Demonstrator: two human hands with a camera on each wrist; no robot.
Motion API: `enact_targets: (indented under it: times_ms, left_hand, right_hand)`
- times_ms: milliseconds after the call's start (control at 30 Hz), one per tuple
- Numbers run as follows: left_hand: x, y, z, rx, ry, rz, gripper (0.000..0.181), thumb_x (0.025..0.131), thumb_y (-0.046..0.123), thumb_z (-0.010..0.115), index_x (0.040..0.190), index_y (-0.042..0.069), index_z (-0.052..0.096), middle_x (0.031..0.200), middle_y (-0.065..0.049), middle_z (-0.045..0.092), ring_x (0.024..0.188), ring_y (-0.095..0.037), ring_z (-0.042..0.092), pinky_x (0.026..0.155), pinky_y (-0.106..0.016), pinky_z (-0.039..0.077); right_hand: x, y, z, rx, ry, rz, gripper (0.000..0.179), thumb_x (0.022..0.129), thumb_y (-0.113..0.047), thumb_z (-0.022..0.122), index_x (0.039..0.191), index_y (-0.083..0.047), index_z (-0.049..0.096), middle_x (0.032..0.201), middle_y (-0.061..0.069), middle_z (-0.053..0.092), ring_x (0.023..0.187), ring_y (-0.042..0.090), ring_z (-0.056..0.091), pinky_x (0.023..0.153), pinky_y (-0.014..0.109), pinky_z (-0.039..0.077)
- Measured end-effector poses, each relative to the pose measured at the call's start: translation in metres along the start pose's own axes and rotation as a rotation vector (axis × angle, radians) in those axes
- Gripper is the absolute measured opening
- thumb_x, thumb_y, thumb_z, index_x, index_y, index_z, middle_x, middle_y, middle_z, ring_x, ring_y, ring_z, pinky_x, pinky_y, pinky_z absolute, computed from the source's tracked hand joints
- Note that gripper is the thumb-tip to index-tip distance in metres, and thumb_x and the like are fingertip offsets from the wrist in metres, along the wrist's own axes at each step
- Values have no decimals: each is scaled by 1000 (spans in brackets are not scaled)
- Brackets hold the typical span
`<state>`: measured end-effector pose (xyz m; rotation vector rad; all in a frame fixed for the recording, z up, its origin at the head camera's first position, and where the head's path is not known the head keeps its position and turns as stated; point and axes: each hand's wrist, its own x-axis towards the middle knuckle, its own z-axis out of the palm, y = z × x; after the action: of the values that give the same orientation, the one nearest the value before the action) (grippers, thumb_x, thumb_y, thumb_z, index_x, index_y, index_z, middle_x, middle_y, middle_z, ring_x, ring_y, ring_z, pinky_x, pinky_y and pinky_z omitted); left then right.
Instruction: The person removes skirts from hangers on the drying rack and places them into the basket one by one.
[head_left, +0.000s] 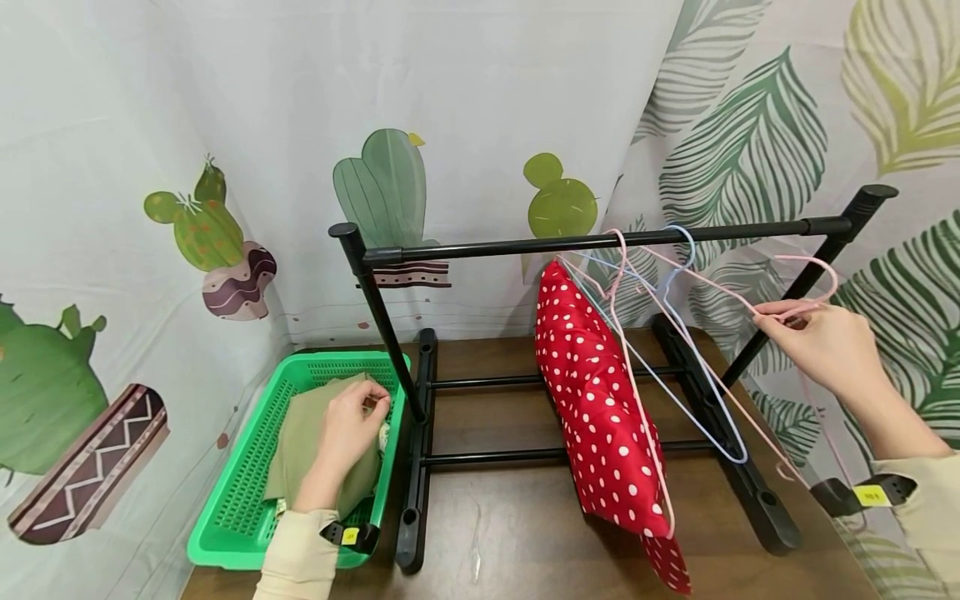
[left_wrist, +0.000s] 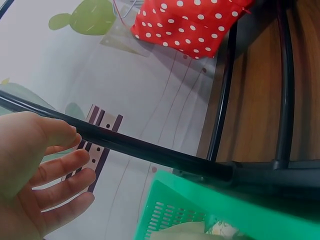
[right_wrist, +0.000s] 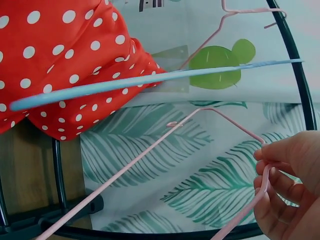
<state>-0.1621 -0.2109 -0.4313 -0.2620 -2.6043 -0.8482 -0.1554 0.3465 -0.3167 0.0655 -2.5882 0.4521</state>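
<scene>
My left hand hovers over the green basket, its fingers loosely bent and holding nothing. Under it in the basket lies an olive-green cloth. On the right, my right hand pinches a pink clothes hanger just below its hook, between thumb and fingers. The right wrist view shows the same hanger bare, its arms spreading from my fingertips. From the black rail hang a red polka-dot garment on another pink hanger and, beside it, a blue hanger.
The black clothes rack stands on a brown wooden table, close beside the basket. Its feet extend toward the front of the table. Printed curtains with cacti and leaves hang behind.
</scene>
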Motion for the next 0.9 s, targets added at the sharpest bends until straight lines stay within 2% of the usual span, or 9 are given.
enact_targets:
  times_ms: [167,300,400,600,767,900]
  left_hand:
    - [1,2,1,-6,9,5,6,85,11,63,82,15,66,79,2,62,72,-14,60,66,-34,49]
    - [2,3,1,6,10,2,6,84,11,64,82,15,66,79,2,62,72,-13,60,66,-33,48]
    - [2,4,2,1,8,2,4,84,12,64,83,14,66,79,2,62,71,-13,59,65,-32,48]
    - [3,5,3,-1,4,2,2,84,13,64,83,13,66,80,1,62,71,-13,60,65,-32,49]
    - [3,7,3,-6,5,13,3,85,13,64,82,13,66,79,1,62,70,-13,59,64,-32,48]
    - [3,8,3,-12,6,14,6,84,10,63,82,15,66,79,1,62,70,-12,59,63,-32,47]
  right_hand:
    - [10,-6,0,-9,10,-29,22,83,-23,61,92,-7,73,43,-4,47,41,3,28,42,31,23]
    - [18,-11,1,-15,16,-31,21,83,-23,62,90,-7,74,42,-7,48,40,2,28,41,31,24]
    - [22,-16,0,-15,7,-22,23,83,-24,61,88,-5,74,37,-10,41,39,6,28,40,32,23]
    - [33,-27,-2,-32,-9,-55,24,84,-24,60,84,-5,74,38,-6,47,40,12,33,40,32,23]
    - [41,-35,-1,-54,-70,-40,28,86,-27,58,85,-3,73,41,-3,46,43,18,33,39,33,22]
    - [45,-40,2,-47,-108,-22,29,86,-28,59,86,-2,73,46,0,53,45,19,38,39,33,25]
